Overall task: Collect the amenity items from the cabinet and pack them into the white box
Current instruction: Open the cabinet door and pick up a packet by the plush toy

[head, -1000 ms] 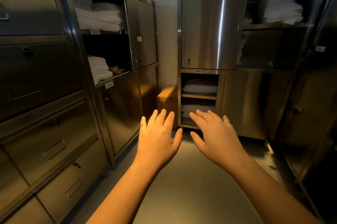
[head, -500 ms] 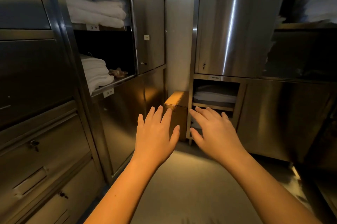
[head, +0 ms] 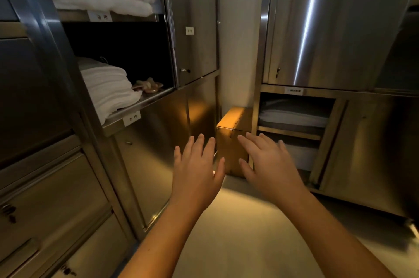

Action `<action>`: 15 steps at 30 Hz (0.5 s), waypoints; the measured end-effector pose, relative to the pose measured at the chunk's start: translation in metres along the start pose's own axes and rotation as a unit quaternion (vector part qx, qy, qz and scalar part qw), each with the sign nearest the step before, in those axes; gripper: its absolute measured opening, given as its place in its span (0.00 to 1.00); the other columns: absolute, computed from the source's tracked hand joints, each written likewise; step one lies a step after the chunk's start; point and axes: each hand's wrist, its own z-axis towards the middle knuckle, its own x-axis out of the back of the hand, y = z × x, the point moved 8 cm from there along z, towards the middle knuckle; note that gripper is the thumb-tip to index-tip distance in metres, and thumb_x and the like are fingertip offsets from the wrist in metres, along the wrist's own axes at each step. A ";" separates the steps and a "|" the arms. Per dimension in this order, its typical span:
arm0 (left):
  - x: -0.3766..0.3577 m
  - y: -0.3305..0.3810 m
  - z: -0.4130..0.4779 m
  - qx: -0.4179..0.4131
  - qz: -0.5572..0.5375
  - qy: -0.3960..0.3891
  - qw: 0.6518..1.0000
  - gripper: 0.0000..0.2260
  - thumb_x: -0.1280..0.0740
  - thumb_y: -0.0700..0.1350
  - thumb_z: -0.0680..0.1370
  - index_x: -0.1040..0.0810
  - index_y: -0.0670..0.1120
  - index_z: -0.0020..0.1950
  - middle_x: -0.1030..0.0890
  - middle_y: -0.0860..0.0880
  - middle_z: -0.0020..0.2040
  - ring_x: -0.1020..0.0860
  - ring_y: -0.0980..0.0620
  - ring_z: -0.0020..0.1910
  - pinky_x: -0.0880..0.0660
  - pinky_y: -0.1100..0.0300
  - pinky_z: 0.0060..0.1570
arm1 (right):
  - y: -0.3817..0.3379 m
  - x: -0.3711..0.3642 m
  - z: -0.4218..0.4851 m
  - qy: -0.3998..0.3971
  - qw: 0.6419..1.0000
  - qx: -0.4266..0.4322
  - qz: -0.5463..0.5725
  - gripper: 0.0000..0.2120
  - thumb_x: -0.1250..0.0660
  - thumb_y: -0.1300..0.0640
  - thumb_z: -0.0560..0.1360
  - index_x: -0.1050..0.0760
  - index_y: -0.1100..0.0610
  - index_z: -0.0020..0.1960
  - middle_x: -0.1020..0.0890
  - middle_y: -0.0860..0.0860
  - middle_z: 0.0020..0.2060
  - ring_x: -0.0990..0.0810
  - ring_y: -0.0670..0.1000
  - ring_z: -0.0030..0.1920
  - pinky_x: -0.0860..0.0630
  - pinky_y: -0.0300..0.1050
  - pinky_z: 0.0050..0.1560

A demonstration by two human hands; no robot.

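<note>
I'm looking down a narrow storeroom lined with stainless steel. The left hand (head: pixel 197 169) and right hand (head: pixel 269 164) are hovering side by side over the smooth grey floor (head: pixel 238 232), palms down, fingers spread, gripping nothing. The open cabinet (head: pixel 197 5) is standing at left. Small tan items (head: pixel 147 86) (too dim to identify) are lying on its middle shelf (head: pixel 145 102) beside folded white towels (head: pixel 108 89). A brown cardboard box (head: pixel 233 119) is sitting in the far corner.

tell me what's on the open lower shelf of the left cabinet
Folded white towels and, beside them, small tan items too unclear to identify. The back of the shelf is lost in shadow.
</note>
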 end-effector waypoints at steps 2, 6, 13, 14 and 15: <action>-0.022 -0.001 0.029 0.001 0.013 0.000 1.000 0.23 0.45 0.57 0.79 0.40 0.52 0.73 0.39 0.49 0.74 0.46 0.50 0.74 0.57 0.52 0.68 | 0.016 -0.014 0.031 -0.006 1.000 0.007 -0.003 0.26 0.44 0.46 0.78 0.46 0.46 0.74 0.41 0.46 0.73 0.46 0.49 0.73 0.51 0.56 0.71; -0.056 -0.004 0.090 0.015 0.030 -0.018 0.999 0.24 0.46 0.56 0.79 0.41 0.51 0.74 0.40 0.49 0.75 0.47 0.49 0.74 0.54 0.48 0.71 | 0.046 -0.028 0.100 -0.007 0.999 0.032 -0.010 0.25 0.44 0.46 0.78 0.46 0.47 0.74 0.39 0.47 0.73 0.44 0.51 0.73 0.50 0.57 0.71; -0.101 -0.019 0.174 0.046 0.039 -0.010 0.998 0.23 0.46 0.55 0.80 0.41 0.49 0.74 0.41 0.48 0.75 0.48 0.49 0.74 0.55 0.48 0.71 | 0.074 -0.063 0.200 -0.022 0.996 0.089 -0.017 0.25 0.45 0.47 0.79 0.46 0.47 0.74 0.40 0.48 0.73 0.46 0.52 0.73 0.50 0.57 0.71; -0.106 -0.023 0.183 0.047 0.038 -0.012 0.998 0.23 0.46 0.54 0.80 0.40 0.49 0.74 0.40 0.48 0.75 0.48 0.49 0.74 0.55 0.48 0.71 | 0.075 -0.069 0.210 -0.024 0.995 0.092 -0.015 0.25 0.45 0.47 0.79 0.46 0.48 0.74 0.40 0.48 0.73 0.46 0.52 0.73 0.49 0.57 0.71; -0.112 -0.028 0.191 0.049 0.036 -0.014 0.998 0.23 0.46 0.54 0.80 0.40 0.49 0.74 0.40 0.47 0.75 0.48 0.49 0.74 0.55 0.49 0.71 | 0.076 -0.077 0.220 -0.028 0.995 0.096 -0.010 0.25 0.45 0.47 0.79 0.46 0.48 0.74 0.40 0.48 0.73 0.46 0.52 0.73 0.49 0.57 0.71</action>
